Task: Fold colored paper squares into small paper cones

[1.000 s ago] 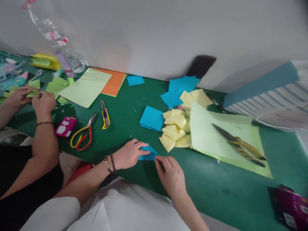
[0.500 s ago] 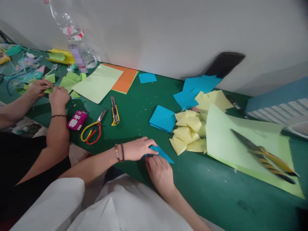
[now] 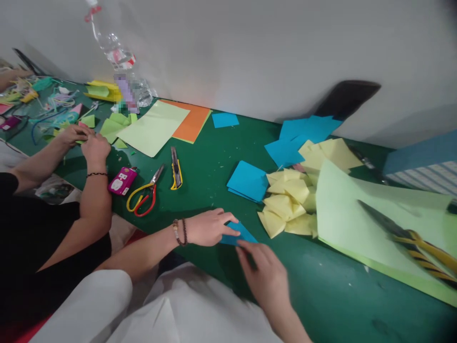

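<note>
A small folded blue paper (image 3: 243, 232) lies on the green table near its front edge. My left hand (image 3: 209, 227) rests over its left part, thumb and index finger stretched apart and pressing it down. At the paper's lower edge, the curled fingers of my right hand (image 3: 266, 271) meet it with thumb and fingertip close together. Just behind is a stack of blue paper squares (image 3: 248, 180). To the right sits a pile of folded pale yellow paper pieces (image 3: 287, 200).
Scissors with red and yellow handles (image 3: 145, 193), a yellow cutter (image 3: 176, 169) and a magenta box (image 3: 122, 181) lie left. A co-worker's hands (image 3: 95, 145) handle green paper there. Black-and-yellow scissors (image 3: 403, 233) rest on light green sheets (image 3: 352, 209) at right. A bottle (image 3: 119, 57) stands behind.
My right hand has slid rightward along the blue paper's lower edge, its fingers less tightly curled. My left hand stays on the paper. The whole view has shifted a little.
</note>
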Demonstrator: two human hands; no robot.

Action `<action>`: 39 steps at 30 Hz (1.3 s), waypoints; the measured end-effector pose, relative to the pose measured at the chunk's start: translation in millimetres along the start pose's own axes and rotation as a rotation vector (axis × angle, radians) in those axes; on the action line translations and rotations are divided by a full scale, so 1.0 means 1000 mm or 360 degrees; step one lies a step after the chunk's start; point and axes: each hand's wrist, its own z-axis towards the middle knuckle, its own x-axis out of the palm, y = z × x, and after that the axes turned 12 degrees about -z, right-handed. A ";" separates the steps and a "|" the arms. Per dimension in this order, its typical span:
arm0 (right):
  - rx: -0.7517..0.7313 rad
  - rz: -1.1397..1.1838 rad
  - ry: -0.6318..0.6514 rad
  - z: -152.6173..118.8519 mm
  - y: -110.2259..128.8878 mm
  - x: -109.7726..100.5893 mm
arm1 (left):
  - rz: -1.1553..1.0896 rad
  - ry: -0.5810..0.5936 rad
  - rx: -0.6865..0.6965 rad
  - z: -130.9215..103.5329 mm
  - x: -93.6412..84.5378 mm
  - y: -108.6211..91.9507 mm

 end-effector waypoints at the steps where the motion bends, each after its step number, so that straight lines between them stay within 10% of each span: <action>1: 0.0171 -0.0090 0.0000 -0.003 -0.010 -0.007 | 0.0002 -0.0026 0.0015 -0.001 0.000 -0.001; 10: 0.0445 -0.0157 0.0270 -0.017 -0.030 -0.006 | -0.0125 -0.0166 -0.0044 -0.009 -0.004 -0.017; 17: 0.0526 0.0201 0.0276 -0.015 -0.032 -0.010 | -0.0548 -0.0783 -0.0504 -0.019 0.009 -0.030; 29: 0.1153 0.0843 0.0392 -0.013 -0.031 -0.017 | -0.1625 -0.0879 -0.0990 -0.024 0.013 -0.038; 39: 0.1300 0.1293 0.0526 -0.001 -0.021 -0.014 | -0.2312 -0.1053 -0.0939 -0.018 0.015 -0.045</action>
